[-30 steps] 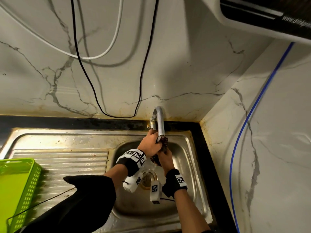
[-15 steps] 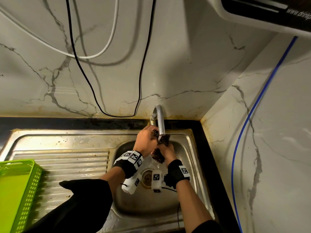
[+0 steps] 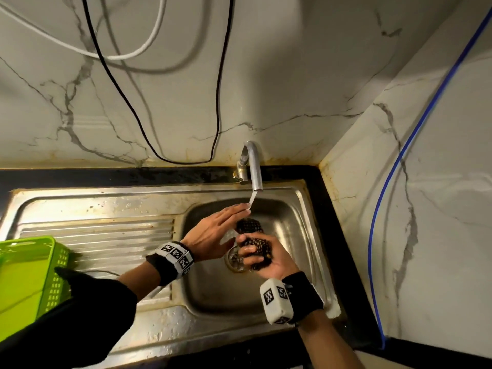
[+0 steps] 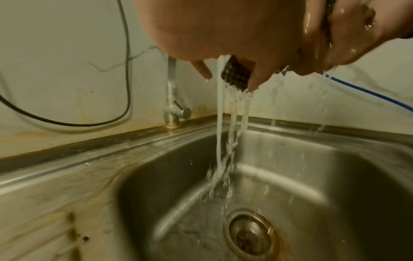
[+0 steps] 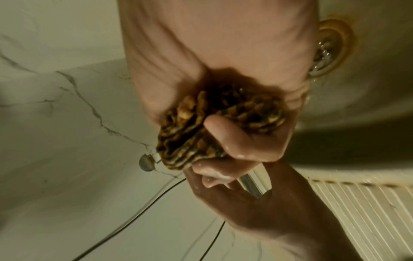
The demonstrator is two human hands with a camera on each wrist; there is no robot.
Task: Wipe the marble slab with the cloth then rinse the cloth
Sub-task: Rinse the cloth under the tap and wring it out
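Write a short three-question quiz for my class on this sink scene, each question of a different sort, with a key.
1. True or false: the right hand grips the cloth.
2. Where do the left hand's straight fingertips reach? A) into the water stream B) onto the green basket C) onto the tap
3. Fill in: water runs off the cloth into the ___.

Key: 1 true. 2 A. 3 sink.
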